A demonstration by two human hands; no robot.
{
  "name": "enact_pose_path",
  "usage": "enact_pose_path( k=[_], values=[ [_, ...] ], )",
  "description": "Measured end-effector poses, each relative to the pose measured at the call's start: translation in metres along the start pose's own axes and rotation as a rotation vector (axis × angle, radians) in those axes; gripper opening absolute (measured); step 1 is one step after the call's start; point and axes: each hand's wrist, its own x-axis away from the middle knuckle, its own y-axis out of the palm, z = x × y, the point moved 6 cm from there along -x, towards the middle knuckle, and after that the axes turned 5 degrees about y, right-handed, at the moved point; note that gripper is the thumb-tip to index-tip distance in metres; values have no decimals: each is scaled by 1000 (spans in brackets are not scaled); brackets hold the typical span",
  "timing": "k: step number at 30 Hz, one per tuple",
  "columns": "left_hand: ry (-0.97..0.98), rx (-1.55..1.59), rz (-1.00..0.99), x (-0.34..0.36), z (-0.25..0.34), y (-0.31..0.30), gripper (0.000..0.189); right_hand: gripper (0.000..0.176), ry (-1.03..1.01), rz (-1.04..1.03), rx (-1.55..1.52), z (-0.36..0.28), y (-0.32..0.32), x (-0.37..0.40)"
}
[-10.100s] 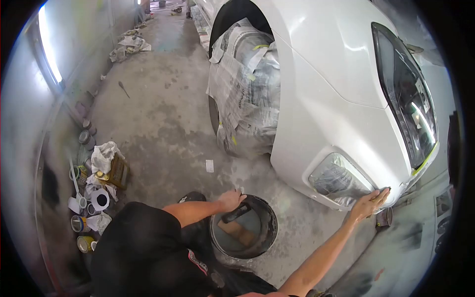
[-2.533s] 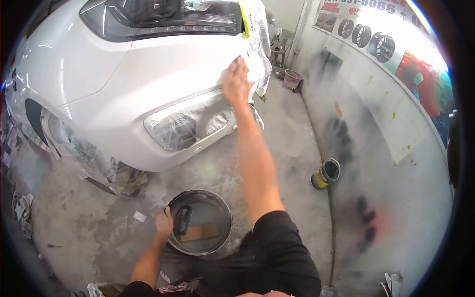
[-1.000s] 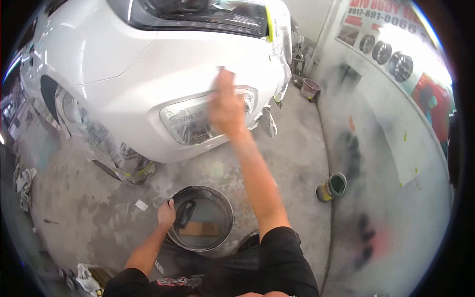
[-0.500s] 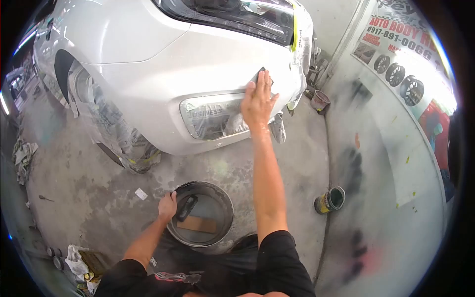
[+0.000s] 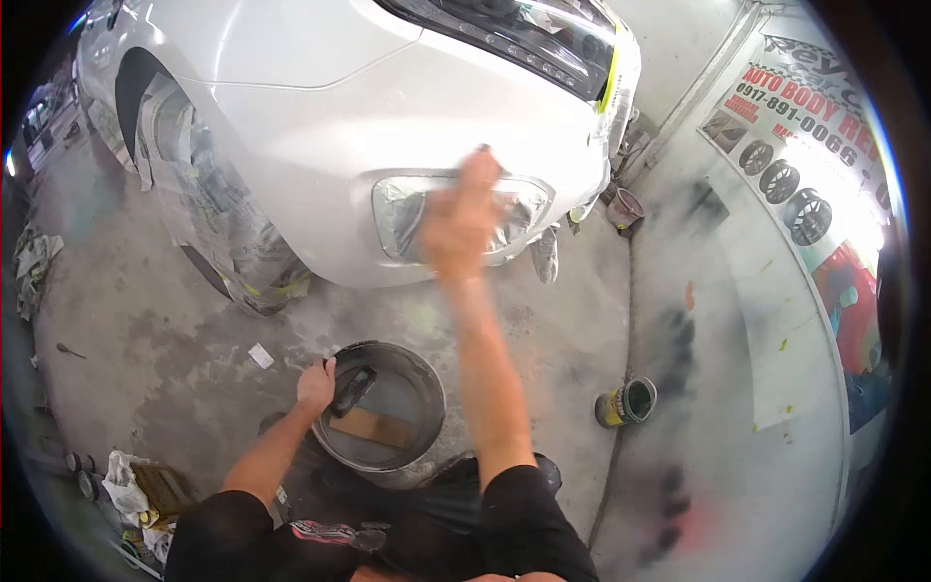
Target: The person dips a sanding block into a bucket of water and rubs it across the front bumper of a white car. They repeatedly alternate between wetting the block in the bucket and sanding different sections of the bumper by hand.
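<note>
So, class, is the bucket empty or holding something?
Not empty: a brown board and a black block show inside the bucket.

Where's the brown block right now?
In the head view, low and left of centre, the brown block lies inside the dark tub, beside the black tool, near the left hand.

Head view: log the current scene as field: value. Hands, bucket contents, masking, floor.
left hand: gripping dark bucket by the rim
right hand: in front of masked bumper opening; blurred, contact and any held item unclear
bucket contents: greyish liquid, black hand tool, flat brown block
other masking: front wheel covered; yellow tape beside headlight
floor: open can near wall, white slip near bucket
</note>
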Motion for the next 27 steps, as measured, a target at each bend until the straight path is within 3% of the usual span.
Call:
enact_pose_path(
  k=[2, 5, 7, 10, 13, 16, 20, 23, 26, 27],
  values=[
    [-9, -1, -10, 4, 4, 1, 51, 62, -128, -125, -2, -73, 5, 14],
    [-4, 9, -4, 5, 7, -8, 50, 60, -221, -159, 246, -26, -5, 9],
    [2, 17, 5, 5, 8, -8, 50, 60, 162, -111, -63, 57, -26, -7],
    [-1, 4, -16, 1, 5, 0, 49, 60, 311, -39, 139, 57, -21, -16],
    [16, 16, -15, 4, 8, -5, 50, 62, 8, -39, 98, -34, -4, 6],
    [-10, -5, 4, 8, 15, -15, 52, 64, 23, -57, 232, 4, -15, 1],
    [13, -11, -3, -1, 6, -3, 52, 60, 525, -38, 159, 114, -41, -33],
    [44, -23, -2, -2, 7, -1, 51, 59, 379, 28, 178, 90, -27, -15],
    [109, -30, 37, -1, 3, -2, 51, 59, 402, 57, 168, 125, -36, -13],
    [106, -32, 40, -3, 3, 0, 50, 59, 517, 56, 108, 146, -43, -22]
  ],
)
